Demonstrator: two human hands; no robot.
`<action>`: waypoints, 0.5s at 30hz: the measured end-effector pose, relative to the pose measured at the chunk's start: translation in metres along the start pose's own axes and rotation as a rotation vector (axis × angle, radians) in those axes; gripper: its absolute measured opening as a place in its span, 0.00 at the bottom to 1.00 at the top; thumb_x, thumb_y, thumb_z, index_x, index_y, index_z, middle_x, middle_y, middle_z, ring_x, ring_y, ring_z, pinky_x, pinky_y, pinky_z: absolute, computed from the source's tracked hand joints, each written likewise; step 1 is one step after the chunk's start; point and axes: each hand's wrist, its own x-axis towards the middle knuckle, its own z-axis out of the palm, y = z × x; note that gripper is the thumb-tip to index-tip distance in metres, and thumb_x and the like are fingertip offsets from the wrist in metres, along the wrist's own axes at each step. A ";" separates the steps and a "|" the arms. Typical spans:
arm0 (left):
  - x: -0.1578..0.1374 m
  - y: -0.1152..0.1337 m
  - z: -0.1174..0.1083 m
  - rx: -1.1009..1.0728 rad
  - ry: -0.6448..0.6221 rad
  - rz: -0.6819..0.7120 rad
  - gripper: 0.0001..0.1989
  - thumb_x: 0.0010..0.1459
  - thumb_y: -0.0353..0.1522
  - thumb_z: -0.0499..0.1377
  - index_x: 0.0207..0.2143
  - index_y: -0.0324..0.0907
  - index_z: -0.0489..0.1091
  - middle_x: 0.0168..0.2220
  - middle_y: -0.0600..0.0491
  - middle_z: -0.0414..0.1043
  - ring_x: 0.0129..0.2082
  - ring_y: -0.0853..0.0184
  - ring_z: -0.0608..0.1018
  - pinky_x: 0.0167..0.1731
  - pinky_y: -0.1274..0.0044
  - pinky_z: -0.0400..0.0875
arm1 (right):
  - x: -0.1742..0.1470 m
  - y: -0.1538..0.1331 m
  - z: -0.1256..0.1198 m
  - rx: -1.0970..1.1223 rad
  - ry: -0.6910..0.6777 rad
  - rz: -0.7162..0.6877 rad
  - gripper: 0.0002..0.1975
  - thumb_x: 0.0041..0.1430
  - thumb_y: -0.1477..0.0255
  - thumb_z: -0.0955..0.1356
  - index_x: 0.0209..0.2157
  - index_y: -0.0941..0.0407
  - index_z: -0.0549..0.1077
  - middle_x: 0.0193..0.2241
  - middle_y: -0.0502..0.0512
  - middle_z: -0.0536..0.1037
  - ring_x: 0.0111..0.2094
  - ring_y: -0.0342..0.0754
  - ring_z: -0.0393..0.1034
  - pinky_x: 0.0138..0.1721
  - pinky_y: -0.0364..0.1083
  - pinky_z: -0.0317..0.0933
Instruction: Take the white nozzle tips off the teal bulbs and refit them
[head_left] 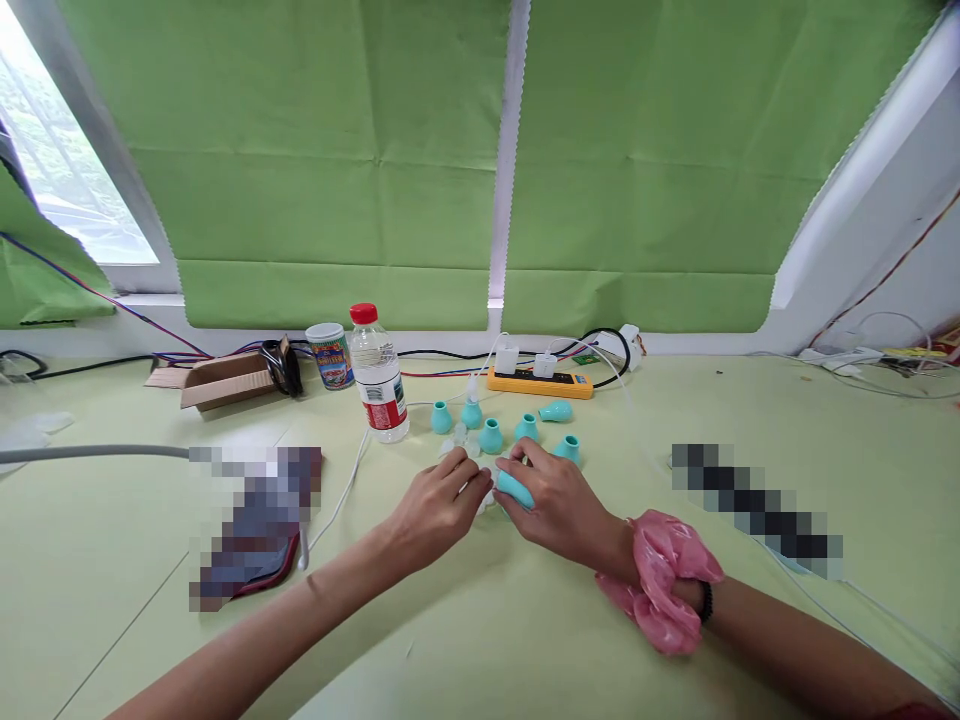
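My right hand (551,500) is wrapped round a turquoise rubber bulb (516,490), which lies tilted in the fingers. Close beside it, my left hand (444,505) is closed in a pinch, its fingertips near the bulb's end; what they hold is too small to make out. Small translucent plastic pieces (460,440) lie just beyond the left fingers, partly hidden. Several more turquoise bulbs stand behind the hands, among them an open-necked bulb (490,437) and a bulb with a clear tip (471,412). Another bulb (556,411) lies on its side.
A red-capped bottle (380,385) and a can (330,357) stand at the back left, near an open cardboard box (229,380). Behind the bulbs is a yellow power strip (540,383) with plugs and cables. Blurred-out items lie left and right on the pale table (450,640).
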 end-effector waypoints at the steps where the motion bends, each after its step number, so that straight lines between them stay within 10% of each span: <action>1: 0.001 -0.002 -0.002 -0.047 -0.019 -0.021 0.08 0.55 0.24 0.50 0.28 0.34 0.68 0.23 0.48 0.68 0.26 0.67 0.65 0.22 0.78 0.65 | 0.000 0.000 0.001 -0.028 -0.001 -0.010 0.08 0.53 0.74 0.61 0.35 0.60 0.68 0.31 0.57 0.66 0.26 0.44 0.62 0.24 0.42 0.58; 6: 0.009 -0.012 -0.010 -0.231 -0.204 -0.052 0.10 0.56 0.25 0.49 0.27 0.36 0.68 0.22 0.52 0.68 0.26 0.69 0.67 0.26 0.78 0.66 | -0.002 0.001 0.003 -0.119 -0.056 -0.089 0.08 0.53 0.75 0.62 0.36 0.60 0.68 0.31 0.57 0.66 0.28 0.45 0.62 0.25 0.42 0.57; 15: 0.009 0.002 -0.020 0.228 -0.360 0.188 0.10 0.54 0.20 0.45 0.27 0.33 0.64 0.24 0.48 0.64 0.26 0.64 0.65 0.18 0.76 0.62 | -0.002 -0.002 -0.001 -0.133 -0.035 -0.127 0.08 0.54 0.76 0.61 0.35 0.61 0.68 0.31 0.57 0.66 0.28 0.45 0.62 0.25 0.42 0.56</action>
